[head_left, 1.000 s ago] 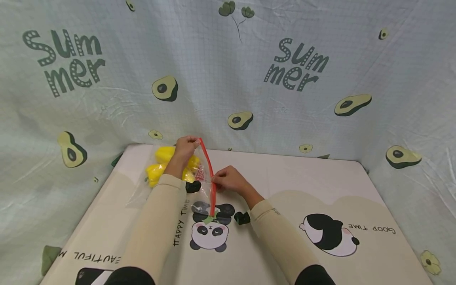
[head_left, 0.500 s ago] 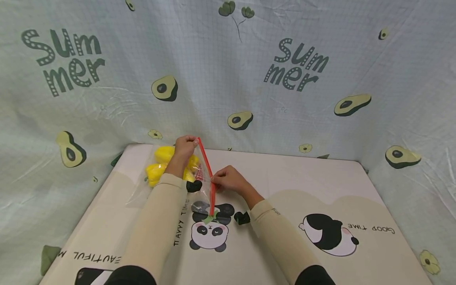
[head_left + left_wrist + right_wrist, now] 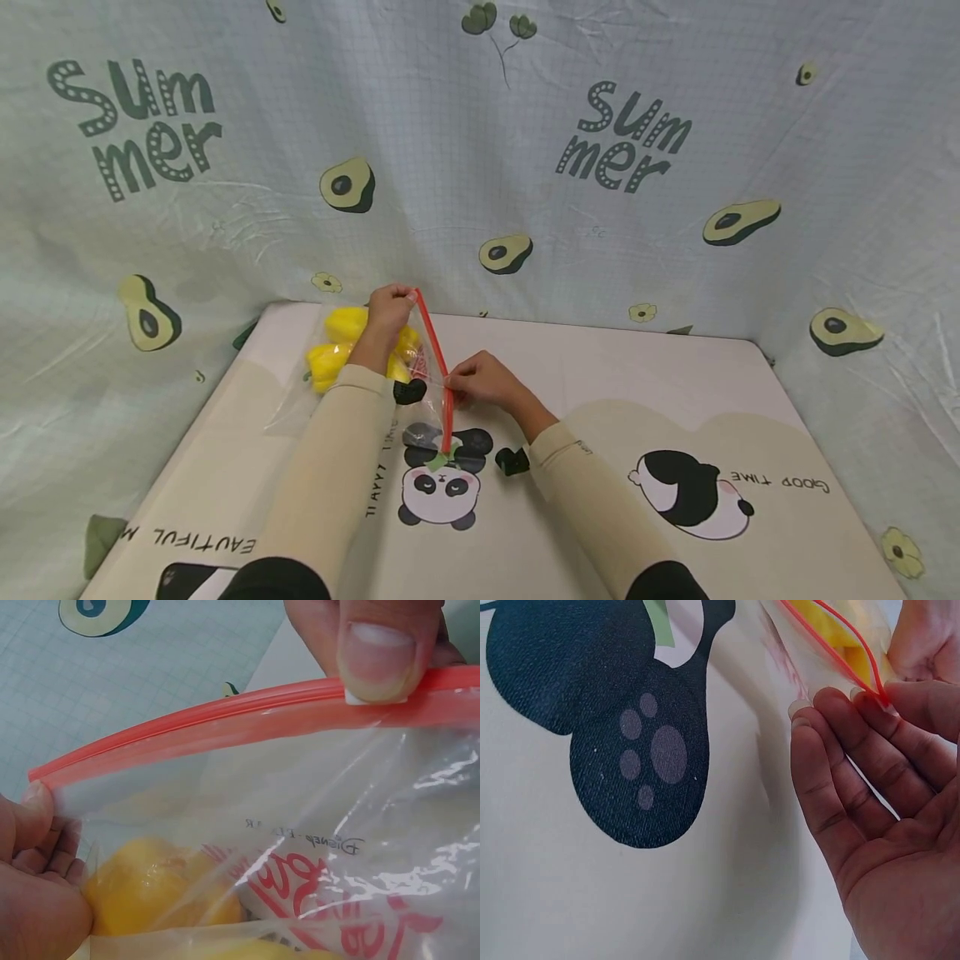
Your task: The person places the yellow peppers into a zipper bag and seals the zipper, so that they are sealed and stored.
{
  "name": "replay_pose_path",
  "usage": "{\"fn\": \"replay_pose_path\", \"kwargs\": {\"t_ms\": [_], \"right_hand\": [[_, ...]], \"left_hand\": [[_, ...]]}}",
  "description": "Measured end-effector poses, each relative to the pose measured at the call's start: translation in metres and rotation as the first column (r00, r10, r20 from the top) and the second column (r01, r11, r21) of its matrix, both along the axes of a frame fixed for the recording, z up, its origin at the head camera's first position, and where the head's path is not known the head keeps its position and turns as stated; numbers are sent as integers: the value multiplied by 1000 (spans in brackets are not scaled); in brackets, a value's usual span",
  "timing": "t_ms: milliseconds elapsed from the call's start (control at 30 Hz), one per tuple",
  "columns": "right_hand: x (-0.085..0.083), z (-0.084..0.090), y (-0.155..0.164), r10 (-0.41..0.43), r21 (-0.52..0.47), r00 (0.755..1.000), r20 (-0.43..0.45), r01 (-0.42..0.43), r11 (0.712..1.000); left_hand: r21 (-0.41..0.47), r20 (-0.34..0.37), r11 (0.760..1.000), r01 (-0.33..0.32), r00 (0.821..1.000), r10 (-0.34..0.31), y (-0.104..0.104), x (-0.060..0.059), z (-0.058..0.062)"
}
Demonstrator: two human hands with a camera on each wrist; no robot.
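A clear zip bag (image 3: 420,375) with a red seal strip (image 3: 435,354) lies at the table's far left, holding yellow peppers (image 3: 330,360). My left hand (image 3: 392,308) pinches the far end of the strip and holds it up. My right hand (image 3: 480,379) pinches the strip partway along, thumb and fingertips (image 3: 870,701) closed over it. In the left wrist view the red seal strip (image 3: 225,720) runs from my left thumb (image 3: 34,817) to the right thumb (image 3: 379,649), with a yellow pepper (image 3: 161,889) behind the film. In the right wrist view the strip's two halves (image 3: 832,641) gape beyond my fingers.
The table (image 3: 675,400) wears a cream cloth printed with pandas (image 3: 442,483) and lettering. An avocado-print curtain (image 3: 525,167) walls in the back and both sides. The table's right half holds only a printed panda (image 3: 693,492).
Almost nothing differs: both hands keep their pinch on the red strip, and the right hand has crept only slightly along it.
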State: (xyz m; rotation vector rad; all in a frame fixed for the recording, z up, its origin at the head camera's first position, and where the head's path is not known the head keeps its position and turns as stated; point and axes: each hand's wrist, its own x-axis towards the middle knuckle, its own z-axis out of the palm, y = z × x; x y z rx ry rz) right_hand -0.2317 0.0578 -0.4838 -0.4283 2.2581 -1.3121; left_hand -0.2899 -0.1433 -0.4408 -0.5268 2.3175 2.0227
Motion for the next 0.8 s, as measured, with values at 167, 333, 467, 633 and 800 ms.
{"fn": "replay_pose_path", "kwargs": {"t_ms": [167,333,467,633,800], "right_hand": [[2,0,0,5,3,1000,3,-5,1000],[2,-3,1,10,10,1000,3,-10,1000],[3,-3,3,19,4,1000,-2,-19,1000],[5,-3,3,32,-10,999,16,-31,999],[6,-3,5,55,-16,998,20,-54,998]], "left_hand": [[15,-9,1000,0,1000,1,-1,1,0],[5,-7,1000,-3,1000,3,-1,0,1],[0,12,1000,-17,1000,17,0,0,2],[6,26,1000,-21,999,21,0,1,3],[14,23,1000,-13,1000,12,-2,2,4]]}}
